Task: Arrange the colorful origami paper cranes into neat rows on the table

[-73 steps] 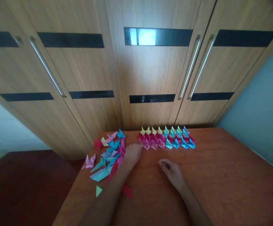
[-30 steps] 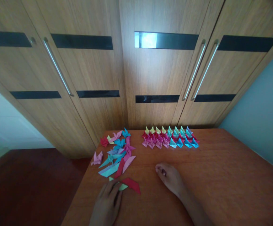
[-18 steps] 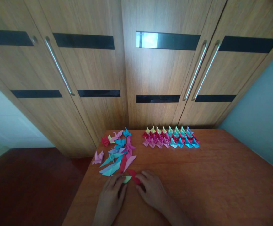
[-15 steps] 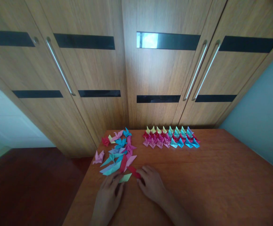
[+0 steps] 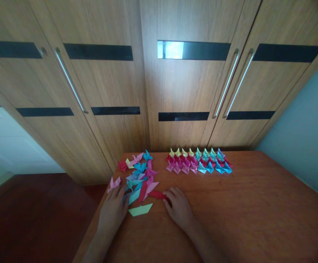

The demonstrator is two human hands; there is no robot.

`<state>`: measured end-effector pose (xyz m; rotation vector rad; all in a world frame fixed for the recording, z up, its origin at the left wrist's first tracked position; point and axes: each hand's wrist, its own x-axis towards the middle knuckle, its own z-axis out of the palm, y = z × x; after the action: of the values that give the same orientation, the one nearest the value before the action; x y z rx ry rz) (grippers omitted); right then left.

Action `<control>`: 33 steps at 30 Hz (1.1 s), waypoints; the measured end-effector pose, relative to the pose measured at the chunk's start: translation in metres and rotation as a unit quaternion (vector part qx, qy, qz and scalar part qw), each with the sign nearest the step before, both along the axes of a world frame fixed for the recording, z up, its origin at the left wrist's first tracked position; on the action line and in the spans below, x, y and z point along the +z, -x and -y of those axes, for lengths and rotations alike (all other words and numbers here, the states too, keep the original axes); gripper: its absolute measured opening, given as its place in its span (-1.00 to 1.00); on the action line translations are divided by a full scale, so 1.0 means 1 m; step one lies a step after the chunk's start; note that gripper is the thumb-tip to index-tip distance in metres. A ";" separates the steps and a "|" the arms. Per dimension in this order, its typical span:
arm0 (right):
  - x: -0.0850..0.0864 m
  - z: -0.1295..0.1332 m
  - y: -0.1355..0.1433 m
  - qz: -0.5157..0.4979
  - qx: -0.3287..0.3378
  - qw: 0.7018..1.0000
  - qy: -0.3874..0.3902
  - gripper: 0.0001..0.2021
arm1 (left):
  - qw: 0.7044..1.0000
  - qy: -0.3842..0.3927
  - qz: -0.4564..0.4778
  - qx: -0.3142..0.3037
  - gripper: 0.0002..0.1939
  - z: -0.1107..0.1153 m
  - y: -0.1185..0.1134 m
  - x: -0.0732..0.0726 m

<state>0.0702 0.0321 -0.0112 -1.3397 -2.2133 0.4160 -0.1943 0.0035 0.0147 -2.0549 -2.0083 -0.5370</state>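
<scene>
- In the head view, the right hand (image 5: 178, 206) had its thumb and fingertips drawn together on the right end of a flat, folded red paper strip (image 5: 157, 194).
- That red strip lay directly left of the right hand, its long axis running roughly left to right; the right hand was much the nearer of the two.
- Its left end lay just beside a slanting pink paper strip (image 5: 151, 189), at the near right edge of a loose heap of folded paper.
- The left hand (image 5: 114, 204) was over the heap's left edge, fingers loosely bent, close to a pink folded-paper crane (image 5: 113, 183); whether it gripped anything could not be told.
- A pale green folded paper strip (image 5: 140, 210) lay between the hands, nearer the left thumb, also lengthwise left to right.
- Beyond, small multicoloured paper figures (image 5: 185, 167) stood in rows on the reddish-brown wooden table (image 5: 243, 219).
</scene>
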 end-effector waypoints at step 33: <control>-0.002 -0.012 -0.048 -0.431 -0.066 0.884 0.167 -0.69 | 0.917 0.076 0.332 -0.207 -0.79 -0.038 -0.136 0.027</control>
<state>0.1183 0.0438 -0.0129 -1.1275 -1.3309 1.1277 -0.0580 0.0416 0.0421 -2.6781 -1.9494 -1.3590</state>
